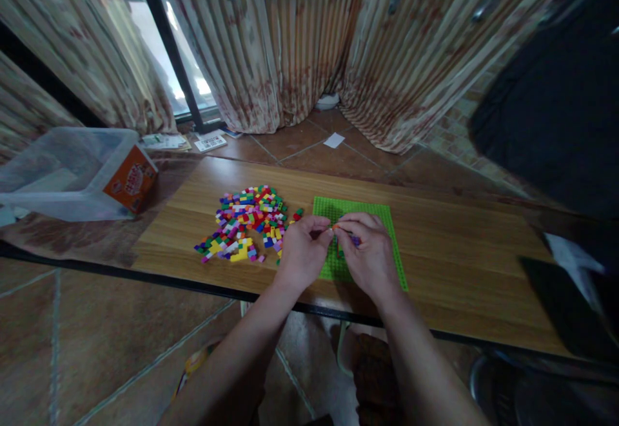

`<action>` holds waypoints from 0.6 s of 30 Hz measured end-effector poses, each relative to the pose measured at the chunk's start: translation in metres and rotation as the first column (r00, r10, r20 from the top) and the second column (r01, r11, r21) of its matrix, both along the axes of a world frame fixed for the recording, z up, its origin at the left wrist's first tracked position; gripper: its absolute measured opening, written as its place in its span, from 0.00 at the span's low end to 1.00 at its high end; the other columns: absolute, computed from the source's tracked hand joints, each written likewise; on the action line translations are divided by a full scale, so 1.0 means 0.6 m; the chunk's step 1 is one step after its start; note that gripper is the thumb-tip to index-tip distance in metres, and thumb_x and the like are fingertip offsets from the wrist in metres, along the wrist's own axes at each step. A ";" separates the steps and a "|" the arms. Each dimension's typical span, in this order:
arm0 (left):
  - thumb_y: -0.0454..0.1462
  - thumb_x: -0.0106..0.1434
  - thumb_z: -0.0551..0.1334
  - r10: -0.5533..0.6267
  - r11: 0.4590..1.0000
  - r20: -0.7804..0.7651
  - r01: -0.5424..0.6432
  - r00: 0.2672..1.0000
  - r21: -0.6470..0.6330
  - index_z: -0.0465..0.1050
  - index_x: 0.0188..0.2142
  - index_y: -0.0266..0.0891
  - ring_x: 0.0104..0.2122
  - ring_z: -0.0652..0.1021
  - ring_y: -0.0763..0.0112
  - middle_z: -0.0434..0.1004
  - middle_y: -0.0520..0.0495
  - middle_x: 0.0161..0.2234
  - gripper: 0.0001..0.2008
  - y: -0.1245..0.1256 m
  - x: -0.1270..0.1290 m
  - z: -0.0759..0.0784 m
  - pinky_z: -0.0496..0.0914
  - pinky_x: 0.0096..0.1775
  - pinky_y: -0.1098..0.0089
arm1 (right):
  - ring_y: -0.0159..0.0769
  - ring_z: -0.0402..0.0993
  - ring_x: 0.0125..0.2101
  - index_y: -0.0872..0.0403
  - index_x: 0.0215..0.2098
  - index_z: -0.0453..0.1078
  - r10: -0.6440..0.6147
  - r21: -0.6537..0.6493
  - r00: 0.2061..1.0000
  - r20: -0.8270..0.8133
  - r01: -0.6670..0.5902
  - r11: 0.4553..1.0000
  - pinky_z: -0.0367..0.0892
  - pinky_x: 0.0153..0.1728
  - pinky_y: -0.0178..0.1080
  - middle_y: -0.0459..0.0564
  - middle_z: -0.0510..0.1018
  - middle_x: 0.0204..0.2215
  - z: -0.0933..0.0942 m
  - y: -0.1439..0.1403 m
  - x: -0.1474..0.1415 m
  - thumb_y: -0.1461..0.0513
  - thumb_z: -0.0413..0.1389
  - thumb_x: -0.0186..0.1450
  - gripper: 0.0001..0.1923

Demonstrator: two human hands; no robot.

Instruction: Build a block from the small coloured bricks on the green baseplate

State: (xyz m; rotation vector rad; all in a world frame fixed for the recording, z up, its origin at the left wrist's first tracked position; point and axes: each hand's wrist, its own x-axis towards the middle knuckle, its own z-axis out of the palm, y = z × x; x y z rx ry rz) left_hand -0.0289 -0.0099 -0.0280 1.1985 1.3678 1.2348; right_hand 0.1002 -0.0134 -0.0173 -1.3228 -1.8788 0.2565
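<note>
Over a green studded baseplate [353,206], my two hands meet with their fingertips almost touching. My left hand [304,251] is closed in a pinch at the plate's left side, with a tiny whitish building brick at its fingertips. My right hand [371,249] pinches a small orange building brick [336,226] against it. A purple brick [356,240] shows by the right hand's curled fingers. Whether the whitish and orange bricks are joined is too small to tell. Part of the baseplate is hidden under both hands, with a few coloured bits visible between them.
Left of the baseplate, a heap of multicoloured building bricks [251,213] lies on the wooden table [459,265]. A clear plastic bin [72,174] with an orange label stands at the far left. Dark objects [565,303] lie at the right end. Curtains [271,46] hang behind.
</note>
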 end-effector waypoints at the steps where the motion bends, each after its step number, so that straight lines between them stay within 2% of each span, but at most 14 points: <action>1: 0.27 0.56 0.63 0.001 1.000 -0.009 -0.001 1.000 0.001 0.78 0.37 0.34 0.34 0.80 0.68 0.82 0.42 0.37 0.09 0.000 0.001 -0.001 0.75 0.39 0.67 | 0.43 0.72 0.40 0.54 0.33 0.78 -0.007 0.007 1.000 0.007 0.007 1.000 0.66 0.44 0.48 0.52 0.80 0.37 -0.001 0.000 0.000 0.62 0.55 0.67 0.09; 5: 0.28 0.56 0.63 0.006 1.000 -0.008 -0.006 1.000 0.018 0.78 0.37 0.35 0.33 0.80 0.68 0.82 0.43 0.35 0.09 0.001 0.001 -0.004 0.74 0.39 0.68 | 0.43 0.73 0.40 0.53 0.34 0.79 -0.042 0.022 0.999 -0.029 0.043 0.999 0.67 0.45 0.47 0.52 0.80 0.36 -0.004 0.005 0.012 0.60 0.57 0.66 0.09; 11: 0.29 0.57 0.63 0.001 1.000 -0.025 0.000 1.000 0.023 0.79 0.36 0.35 0.31 0.79 0.71 0.81 0.47 0.31 0.08 0.005 -0.009 -0.002 0.72 0.36 0.71 | 0.43 0.75 0.38 0.53 0.30 0.79 -0.227 -0.027 0.966 -0.120 0.226 0.974 0.67 0.44 0.47 0.52 0.80 0.33 -0.018 0.021 0.060 0.57 0.59 0.63 0.09; 14: 0.29 0.57 0.63 -0.012 1.000 -0.054 0.014 0.998 0.024 0.80 0.35 0.36 0.30 0.78 0.72 0.80 0.49 0.30 0.07 0.004 -0.011 0.003 0.71 0.35 0.72 | 0.43 0.75 0.37 0.52 0.29 0.79 -0.259 -0.075 0.963 -0.069 0.254 0.964 0.67 0.44 0.48 0.53 0.80 0.33 -0.027 0.025 0.078 0.56 0.59 0.62 0.10; 18: 0.29 0.57 0.63 -0.029 0.999 -0.081 0.031 0.996 0.025 0.80 0.34 0.36 0.29 0.78 0.72 0.81 0.49 0.30 0.07 0.002 -0.010 0.010 0.70 0.35 0.73 | 0.44 0.73 0.38 0.52 0.29 0.79 -0.234 -0.078 0.972 0.026 0.235 0.969 0.66 0.45 0.50 0.53 0.78 0.34 -0.032 0.024 0.082 0.55 0.58 0.63 0.11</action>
